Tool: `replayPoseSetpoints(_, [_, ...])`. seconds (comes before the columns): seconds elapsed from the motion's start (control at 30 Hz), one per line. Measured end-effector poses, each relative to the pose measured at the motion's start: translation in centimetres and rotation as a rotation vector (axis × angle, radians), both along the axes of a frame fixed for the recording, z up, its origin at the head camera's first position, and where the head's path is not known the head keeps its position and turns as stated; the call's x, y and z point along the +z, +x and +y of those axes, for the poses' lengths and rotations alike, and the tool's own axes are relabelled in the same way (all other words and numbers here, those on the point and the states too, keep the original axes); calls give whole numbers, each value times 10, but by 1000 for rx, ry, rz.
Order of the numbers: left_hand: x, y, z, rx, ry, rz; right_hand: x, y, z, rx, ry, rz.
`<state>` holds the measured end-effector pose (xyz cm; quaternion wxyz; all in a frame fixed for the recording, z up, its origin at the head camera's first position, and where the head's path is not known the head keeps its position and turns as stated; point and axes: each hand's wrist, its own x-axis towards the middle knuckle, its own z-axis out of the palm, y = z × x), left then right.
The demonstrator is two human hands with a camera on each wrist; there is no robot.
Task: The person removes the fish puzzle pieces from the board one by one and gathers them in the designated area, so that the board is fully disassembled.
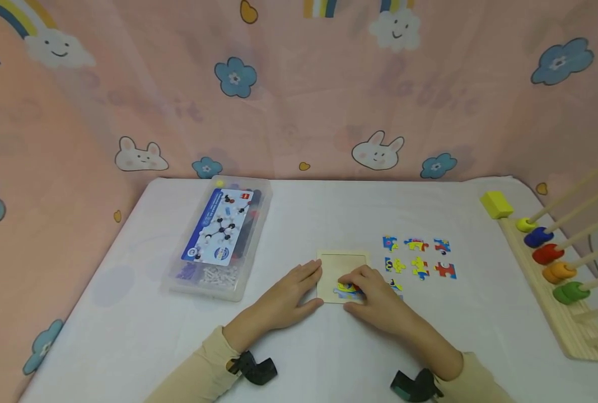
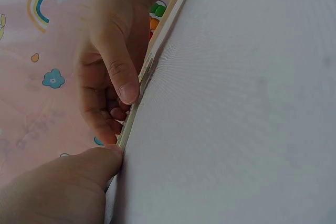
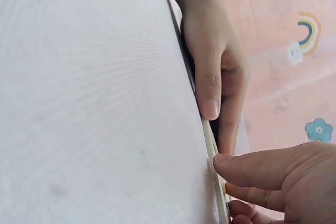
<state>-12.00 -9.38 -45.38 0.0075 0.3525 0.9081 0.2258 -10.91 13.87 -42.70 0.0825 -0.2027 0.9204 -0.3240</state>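
Note:
A pale wooden puzzle tray lies on the white table between the two hands. My left hand rests at its left edge, fingers extended and thumb by the lower left corner. Over the tray's lower right part, my right hand bends its fingers down onto colourful jigsaw pieces, its thumb at the near edge. Whether it pinches a piece I cannot tell. Beside the tray, more loose jigsaw pieces lie in rows, some partly covered by the right hand. The right wrist view shows the tray edge between both hands.
A clear plastic box with a molecule-picture label stands on the left. To the right is a wooden bead stand with coloured beads on pegs, a yellow block at its far end. A pink patterned curtain hangs behind.

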Motion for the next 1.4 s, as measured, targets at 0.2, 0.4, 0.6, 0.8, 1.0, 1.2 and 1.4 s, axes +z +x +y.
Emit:
replayPoseSetpoints(0.2, [0,0,0,5,-8,-15,-4,0,-3,-13,-16,-7])
replayPoseSetpoints(0.4, [0,0,0,-1,-2,-12,-4,1,-3,-19,-33,-16])
replayPoseSetpoints(0.6, [-1,-1,0,-2,13,-4,-2,1,0,-6,-52,4])
replayPoseSetpoints(0.8, [-1,0,0,-1,8,-9,-1,2,1,8,-47,48])
replayPoseSetpoints(1.0, [-1,0,0,1,3,-14,-2,1,1,0,-22,63])
replayPoseSetpoints(1.2, [0,0,-1,-1,-1,4,-2,0,3,-3,-12,61])
replayPoseSetpoints(1.4, [0,0,0,-4,5,-17,1,-2,8,-18,-51,27])
